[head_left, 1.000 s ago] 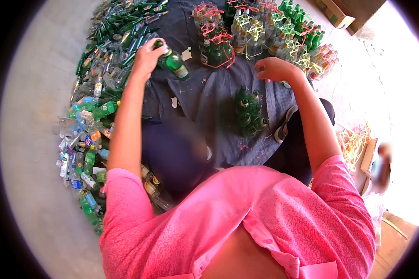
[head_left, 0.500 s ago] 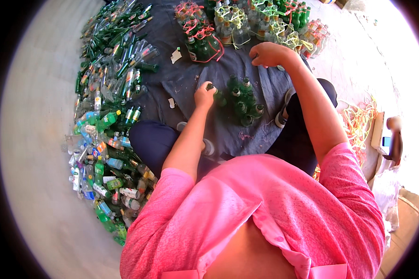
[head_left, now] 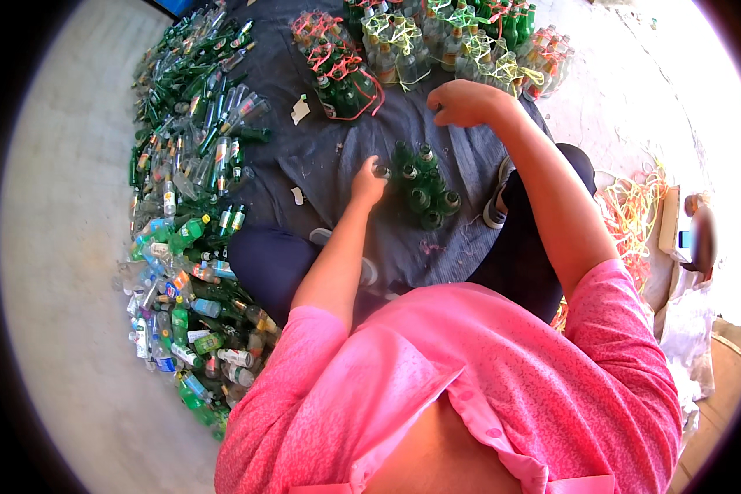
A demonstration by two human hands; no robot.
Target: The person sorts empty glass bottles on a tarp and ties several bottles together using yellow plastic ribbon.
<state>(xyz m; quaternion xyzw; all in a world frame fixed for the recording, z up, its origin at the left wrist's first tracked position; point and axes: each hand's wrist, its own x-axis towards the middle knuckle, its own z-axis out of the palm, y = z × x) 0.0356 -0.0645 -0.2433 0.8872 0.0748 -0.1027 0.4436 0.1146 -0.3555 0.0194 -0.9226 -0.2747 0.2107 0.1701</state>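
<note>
My left hand (head_left: 368, 183) is closed around the neck of a green glass bottle (head_left: 383, 172), at the left side of a small cluster of upright green glass bottles (head_left: 421, 199). The bottle's mouth shows by my fingertips; its lower part is hard to make out. Beyond the cluster and to its right, my right hand (head_left: 463, 104) hangs above the dark cloth (head_left: 337, 233). Its fingers are loosely bent, with a gap between thumb and forefinger, and I see nothing in it.
Bundled bottles tied with red cord (head_left: 337, 70) and yellow cord (head_left: 397, 49) stand at the back. A long heap of loose glass bottles (head_left: 193, 140) and plastic bottles (head_left: 181, 321) lines the left. Tangled coloured cord (head_left: 630, 214) lies at the right.
My left hand has come nearer and slightly right with the bottle, now beside the cluster. My right hand has shifted a little left and nearer.
</note>
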